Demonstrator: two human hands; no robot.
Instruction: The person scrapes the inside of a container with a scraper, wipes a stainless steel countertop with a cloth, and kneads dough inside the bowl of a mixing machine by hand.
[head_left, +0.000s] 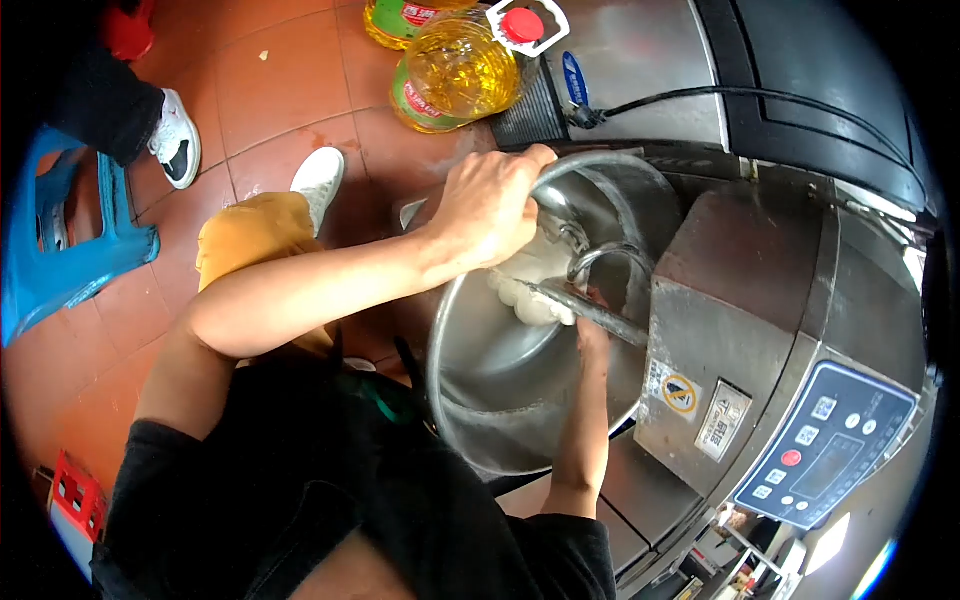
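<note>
A steel mixing bowl [500, 455] belongs to a dough mixer, and pale dough [540, 305] sits inside it against the metal bar [615, 325] and the curved hook [610, 250]. My left hand [492, 208] is closed at the far rim of the bowl, its fingers curled over the edge. Inside the bowl, my right hand [592, 325] reaches in beside the dough. The metal bar covers most of its fingers, so its grip is hidden.
The mixer head [730, 300] with its control panel [830, 445] stands on the right. Oil jugs [455, 75] and a black power cable [760, 92] are at the top. A blue plastic stool [110, 250] and another person's shoe [176, 140] are at left on the tiled floor.
</note>
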